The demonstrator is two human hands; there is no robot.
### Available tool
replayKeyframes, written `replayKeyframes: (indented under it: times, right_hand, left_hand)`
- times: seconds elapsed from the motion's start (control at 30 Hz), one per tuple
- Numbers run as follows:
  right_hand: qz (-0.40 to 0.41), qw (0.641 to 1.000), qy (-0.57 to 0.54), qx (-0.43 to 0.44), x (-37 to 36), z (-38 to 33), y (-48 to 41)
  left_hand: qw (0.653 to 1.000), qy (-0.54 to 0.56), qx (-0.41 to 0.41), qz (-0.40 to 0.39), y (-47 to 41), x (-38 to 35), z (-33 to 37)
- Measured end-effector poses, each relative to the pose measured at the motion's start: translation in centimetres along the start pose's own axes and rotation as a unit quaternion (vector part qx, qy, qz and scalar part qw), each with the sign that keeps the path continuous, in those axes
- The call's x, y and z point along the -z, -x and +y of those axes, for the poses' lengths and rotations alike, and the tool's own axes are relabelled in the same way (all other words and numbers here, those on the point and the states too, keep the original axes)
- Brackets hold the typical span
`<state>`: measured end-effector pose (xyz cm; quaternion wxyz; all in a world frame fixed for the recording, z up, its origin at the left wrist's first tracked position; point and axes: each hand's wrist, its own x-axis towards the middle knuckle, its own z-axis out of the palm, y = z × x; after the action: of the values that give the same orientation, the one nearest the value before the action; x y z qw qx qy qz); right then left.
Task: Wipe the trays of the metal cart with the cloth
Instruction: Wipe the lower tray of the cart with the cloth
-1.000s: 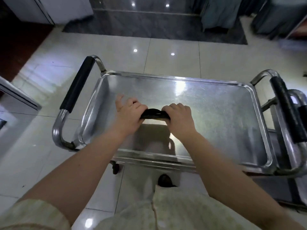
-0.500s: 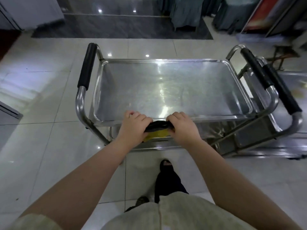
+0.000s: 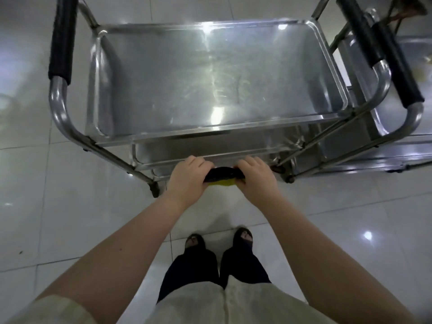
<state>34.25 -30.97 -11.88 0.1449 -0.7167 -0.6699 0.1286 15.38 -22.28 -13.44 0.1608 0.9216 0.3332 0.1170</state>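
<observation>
Fingers [image 3: 198, 163] of the left hand [image 3: 187, 181] and right hand [image 3: 256, 183] are curled tight round a bunched black-and-yellow cloth [image 3: 221, 177], one hand at each end. The cloth sits at the near rim of the lower tray [image 3: 210, 149] of the cart [image 3: 58, 108], below the top tray [image 3: 210, 78]; whether it touches the rim cannot be told. A second ago both hands held it over the top tray; half a second ago, at that tray's near rim. The grip is unchanged. The view now tilts steeper, showing both feet [image 3: 195, 240] on the floor [image 3: 70, 206]. A second cart [image 3: 397, 146] stands just beside, on the right.
</observation>
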Motion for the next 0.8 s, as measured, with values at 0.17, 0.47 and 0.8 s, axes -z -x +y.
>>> replayKeyframes:
  times: [0.17,0.47,0.8]
  right_hand:
    - [-0.033,0.999,-0.003,-0.038,-4.2,5.4,-1.0]
    - [-0.051,0.991,-0.081,-0.097,-16.5,16.2,-4.3]
    - [0.043,0.985,-0.001,-0.167,-22.8,27.5,-20.8]
  left_hand:
    - [0.992,0.044,0.1,-0.059,-2.4,-5.9,0.4]
    - [0.96,0.184,0.2,-0.066,-6.9,-21.6,-4.0]
    - [0.965,0.096,0.244,-0.026,-23.1,-31.6,-14.4]
